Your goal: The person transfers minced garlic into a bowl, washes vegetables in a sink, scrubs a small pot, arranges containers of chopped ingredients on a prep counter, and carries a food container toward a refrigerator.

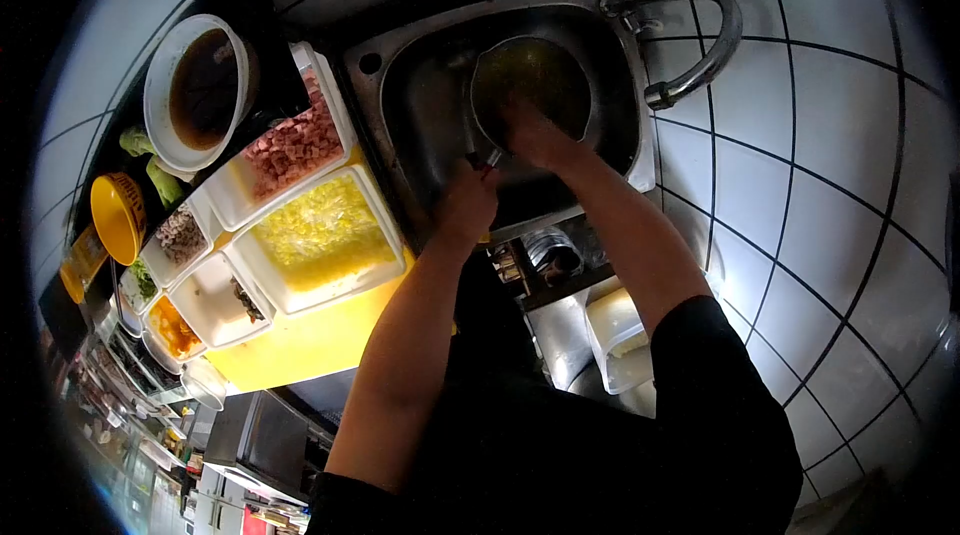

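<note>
In the sink [420,150] sits a round, dark pan [570,85] with a thin bright rim; its inside looks dim and greenish. My left hand [468,203] is closed around the pan's handle [491,162], which points toward me. My right hand [538,140] reaches over the near rim into the pan, and its fingers are lost in shadow and blur. A long thin item [468,115] stands out faintly in the sink to the left of the pan, too dark to name.
A curved metal faucet [720,30] arches at the sink's right. On the left are a tub of dark liquid [205,90], a tray of diced pink meat [295,150], a tray of yellow shreds [325,235], smaller food tubs and a yellow bowl [118,218]. White containers [620,330] stand below the sink.
</note>
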The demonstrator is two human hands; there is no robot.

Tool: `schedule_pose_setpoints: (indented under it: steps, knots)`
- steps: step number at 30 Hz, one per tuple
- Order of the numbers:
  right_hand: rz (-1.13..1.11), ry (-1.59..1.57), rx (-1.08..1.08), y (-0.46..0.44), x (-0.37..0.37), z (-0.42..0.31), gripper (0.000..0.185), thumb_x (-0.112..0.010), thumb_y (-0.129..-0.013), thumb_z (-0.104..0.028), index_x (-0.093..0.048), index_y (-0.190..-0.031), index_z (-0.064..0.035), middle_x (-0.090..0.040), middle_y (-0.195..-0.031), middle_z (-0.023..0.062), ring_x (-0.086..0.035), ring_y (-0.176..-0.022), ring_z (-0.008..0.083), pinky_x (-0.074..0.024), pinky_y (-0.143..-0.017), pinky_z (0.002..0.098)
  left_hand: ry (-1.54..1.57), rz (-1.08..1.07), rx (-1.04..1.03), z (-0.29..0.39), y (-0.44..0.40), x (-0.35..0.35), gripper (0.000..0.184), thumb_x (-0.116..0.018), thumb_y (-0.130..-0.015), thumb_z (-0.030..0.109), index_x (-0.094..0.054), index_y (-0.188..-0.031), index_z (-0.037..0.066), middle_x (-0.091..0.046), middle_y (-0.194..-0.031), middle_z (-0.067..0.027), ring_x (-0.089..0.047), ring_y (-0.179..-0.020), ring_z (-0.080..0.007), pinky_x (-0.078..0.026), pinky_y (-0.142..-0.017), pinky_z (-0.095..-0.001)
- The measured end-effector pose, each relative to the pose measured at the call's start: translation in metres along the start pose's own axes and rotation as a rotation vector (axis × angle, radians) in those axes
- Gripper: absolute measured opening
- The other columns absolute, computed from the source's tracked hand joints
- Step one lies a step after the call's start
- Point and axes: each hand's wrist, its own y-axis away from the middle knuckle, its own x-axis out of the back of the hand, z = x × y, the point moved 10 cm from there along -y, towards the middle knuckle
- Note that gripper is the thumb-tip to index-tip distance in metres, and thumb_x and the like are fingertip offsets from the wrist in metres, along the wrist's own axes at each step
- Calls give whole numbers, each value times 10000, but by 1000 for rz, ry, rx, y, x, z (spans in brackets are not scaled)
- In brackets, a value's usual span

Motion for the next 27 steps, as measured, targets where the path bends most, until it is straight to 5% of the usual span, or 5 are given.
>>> schedule_pose_setpoints:
  steps: [3, 8, 17, 24, 27]
  knots:
    - [-36, 232, -121, -13, 49, -53, 502, -652, -820, -159, -625, -1307, -40, -516, -1396, 245, -496, -1282, 409, -355, -1141, 504, -50, -40, 34, -3, 0, 0, 416, -536, -1012, 400, -481, -1149, 11, -652, -1111, -313, -638, -1050, -482, -511, -880, -557]
    - [-442, 623, 78, -48, 62, -40, 476, -590, -931, -172, -546, -1401, -112, -467, -1483, 157, -457, -1354, 360, -350, -1172, 473, -126, -83, 32, -11, -9, -9, 432, -542, -1011, 395, -479, -1171, -2, -644, -1119, -319, -637, -1062, -479, -513, -889, -541]
    - [-169, 868, -143, -34, 136, -46, 495, -601, -861, -219, -608, -1321, -34, -543, -1427, 158, -490, -1342, 336, -332, -1165, 454, -24, 1, 13, 11, 10, 15, 448, -567, -1002, 375, -472, -1183, -23, -653, -1087, -320, -636, -1040, -495, -508, -875, -541]
    - [-666, 325, -616, 7, 34, -30, 486, -503, -937, -286, -590, -1359, -61, -556, -1415, 181, -569, -1259, 356, -459, -1055, 466, -88, 23, -25, 0, 1, -1, 457, -553, -999, 414, -488, -1196, 6, -656, -1087, -310, -646, -1031, -479, -511, -875, -560]
    - [-346, -223, -698, -21, 25, -17, 493, -543, -920, -367, -632, -1311, -80, -606, -1347, 195, -591, -1227, 354, -482, -1018, 456, -124, -13, -34, 2, 1, 2, 441, -551, -999, 412, -502, -1191, 18, -658, -1083, -300, -653, -1012, -469, -513, -861, -564]
